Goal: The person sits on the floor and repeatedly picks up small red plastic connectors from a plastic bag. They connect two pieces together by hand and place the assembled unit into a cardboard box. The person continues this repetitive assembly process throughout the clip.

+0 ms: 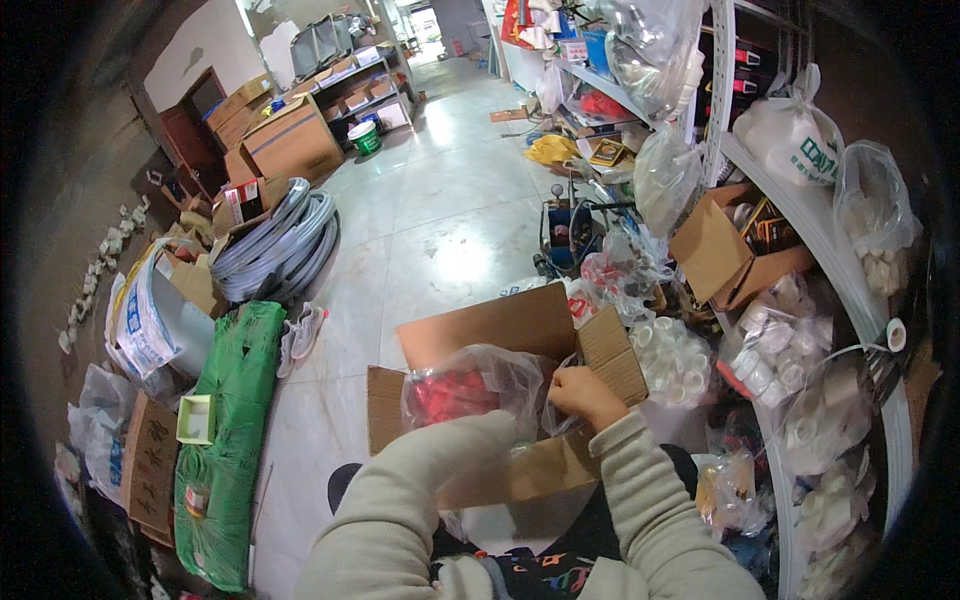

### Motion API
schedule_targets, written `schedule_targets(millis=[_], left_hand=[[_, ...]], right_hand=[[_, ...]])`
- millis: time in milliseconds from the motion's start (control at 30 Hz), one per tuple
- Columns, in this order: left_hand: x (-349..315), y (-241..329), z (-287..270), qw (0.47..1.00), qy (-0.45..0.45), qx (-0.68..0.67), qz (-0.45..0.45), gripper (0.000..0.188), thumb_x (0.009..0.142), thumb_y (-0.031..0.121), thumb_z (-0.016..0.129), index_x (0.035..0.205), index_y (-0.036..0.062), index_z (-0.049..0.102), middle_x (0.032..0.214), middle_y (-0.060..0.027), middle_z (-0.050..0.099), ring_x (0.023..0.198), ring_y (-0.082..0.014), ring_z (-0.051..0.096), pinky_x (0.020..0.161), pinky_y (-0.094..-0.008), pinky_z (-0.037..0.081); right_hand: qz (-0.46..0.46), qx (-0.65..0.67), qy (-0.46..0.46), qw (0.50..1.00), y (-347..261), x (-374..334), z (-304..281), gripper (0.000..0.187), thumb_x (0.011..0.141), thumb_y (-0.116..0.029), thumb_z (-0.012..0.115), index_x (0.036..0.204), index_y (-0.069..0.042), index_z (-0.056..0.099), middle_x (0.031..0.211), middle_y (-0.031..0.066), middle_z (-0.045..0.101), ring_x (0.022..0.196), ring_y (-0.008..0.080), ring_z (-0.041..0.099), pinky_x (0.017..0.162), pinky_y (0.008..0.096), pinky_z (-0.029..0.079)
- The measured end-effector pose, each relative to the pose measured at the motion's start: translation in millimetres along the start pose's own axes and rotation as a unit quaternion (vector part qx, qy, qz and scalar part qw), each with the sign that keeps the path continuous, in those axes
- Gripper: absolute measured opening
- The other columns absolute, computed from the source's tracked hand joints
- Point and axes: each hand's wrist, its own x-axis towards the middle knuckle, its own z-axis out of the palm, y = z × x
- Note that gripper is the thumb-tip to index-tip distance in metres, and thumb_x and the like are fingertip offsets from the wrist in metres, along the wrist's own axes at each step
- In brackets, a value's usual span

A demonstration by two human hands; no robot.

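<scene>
An open cardboard box (480,320) stands before me with its flaps spread. Inside it sits a clear plastic bag (515,375) with bright red contents (452,393); their kind cannot be made out through the film. My right hand (588,395) is closed at the box's right side, with the edge of the clear bag pinched in its fingers. My left forearm reaches across the box's near left corner, and my left hand (523,428) is down at the bag, its fingers blurred and hidden by plastic and sleeve.
Bags of white pipe fittings (668,360) and an open carton (745,245) crowd the shelving on the right. To the left lie a long green-wrapped bundle (235,420), a grey hose coil (280,245) and a pair of shoes (300,338). Tiled floor (410,220) runs ahead.
</scene>
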Motion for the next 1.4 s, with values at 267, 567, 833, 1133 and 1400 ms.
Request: schedule_targets(millis=[267,567,833,1133,1400], left_hand=[[-9.8,-7.1,4.2,1.0,0.005,-0.01,-0.007,0.023,0.08,0.021,0.05,0.088,0.0021,0.061,0.084,-0.0151,0.062,0.079,-0.0257,0.059,0.071,-0.0377,0.047],[-2.3,-0.3,6.1,1.0,-0.006,-0.01,0.01,0.024,0.082,0.022,0.049,0.088,0.0017,0.06,0.084,-0.0141,0.062,0.079,-0.0244,0.059,0.071,-0.0376,0.046],[0.0,0.0,9.2,1.0,-0.017,-0.018,0.01,0.025,0.084,0.023,0.048,0.089,0.0014,0.06,0.083,-0.0132,0.062,0.078,-0.0233,0.058,0.07,-0.0375,0.046],[-0.1,-2.4,-1.9,0.999,0.003,-0.035,0.028,0.027,0.085,0.025,0.048,0.089,0.0011,0.059,0.083,-0.0122,0.062,0.077,-0.022,0.058,0.07,-0.0373,0.045],[-57.2,-33.7,-18.9,0.986,0.031,-0.152,0.066,0.028,0.087,0.026,0.047,0.09,0.0008,0.059,0.082,-0.0114,0.062,0.076,-0.0209,0.058,0.07,-0.0372,0.045]], right_hand=[[-0.012,-0.153,-0.166,0.974,4.4,11.4,29.3,0.025,0.063,-0.013,0.051,0.079,0.001,0.065,0.084,0.0206,0.061,0.079,0.0359,0.06,0.071,0.0398,0.048],[-0.016,-0.131,-0.143,0.981,23.0,21.8,45.4,0.024,0.065,-0.014,0.052,0.079,0.001,0.064,0.085,0.0205,0.061,0.08,0.0351,0.06,0.07,0.0405,0.048],[0.04,-0.116,-0.217,0.969,-7.6,7.7,13.6,0.026,0.066,-0.016,0.053,0.084,0.0,0.064,0.089,0.0229,0.059,0.082,0.0358,0.059,0.072,0.0398,0.048],[0.032,-0.106,-0.25,0.962,80.2,42.2,82.9,0.026,0.067,-0.018,0.056,0.086,-0.004,0.065,0.093,0.0204,0.06,0.085,0.035,0.059,0.07,0.0385,0.047],[0.066,-0.025,-0.199,0.978,76.6,44.3,78.4,0.022,0.072,-0.015,0.057,0.088,-0.002,0.065,0.09,0.0207,0.062,0.082,0.033,0.06,0.071,0.0395,0.047]])
